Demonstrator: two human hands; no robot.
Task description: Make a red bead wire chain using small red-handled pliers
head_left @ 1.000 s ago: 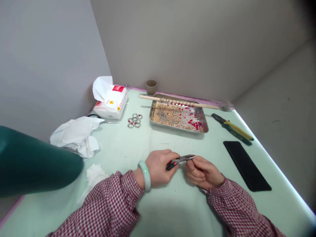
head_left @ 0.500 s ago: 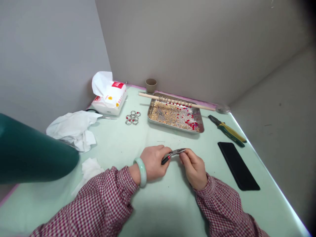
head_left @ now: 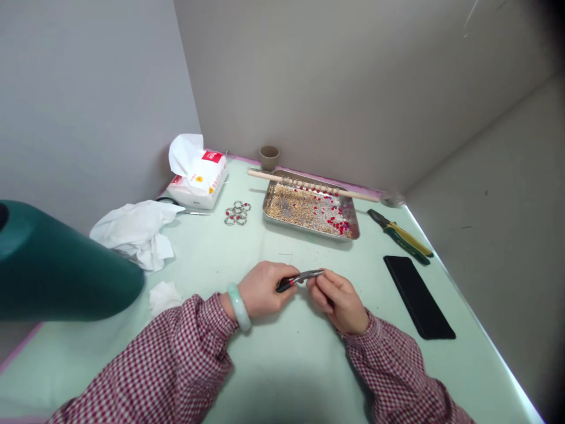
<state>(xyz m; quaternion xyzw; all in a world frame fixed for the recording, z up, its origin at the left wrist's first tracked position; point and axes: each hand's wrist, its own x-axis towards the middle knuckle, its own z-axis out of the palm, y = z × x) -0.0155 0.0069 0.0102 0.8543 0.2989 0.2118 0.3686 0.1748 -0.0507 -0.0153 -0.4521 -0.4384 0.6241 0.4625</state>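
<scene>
Small pliers (head_left: pixel 302 277) are up over the near middle of the table, between two hands, seen from the head camera. The left hand (head_left: pixel 267 288) is closed around their black and red handles. The pliers' thin metal tip points right, to the other hand. The right hand (head_left: pixel 338 297) is curled closed, with its thumb and fingers right by that tip. What they pinch is too tiny to tell. A pale green bangle (head_left: pixel 239 306) goes around the left wrist, and both sleeves (head_left: pixel 176 347) have little red and white checks.

Far off in the middle sits a metal tray (head_left: pixel 309 228) with gold beads (head_left: pixel 286 203) on its left side and red beads (head_left: pixel 339 225) on its right. A wooden stick (head_left: pixel 346 192) lies across the tray's far side, with small rings on it. Behind the tray, a bit left, stands a brown cup (head_left: pixel 269 158). Left of the tray lie some beaded rings (head_left: pixel 237 213), close together in a bunch.

Farther left is a tissue pack (head_left: pixel 198 182), with crumpled tissues (head_left: pixel 136 232) nearer. A big dark green thing (head_left: pixel 66 271) leans in at the left edge. On the right are big pliers (head_left: pixel 404 237) with green and yellow handles, and nearer, a flat black thing (head_left: pixel 419 297).
</scene>
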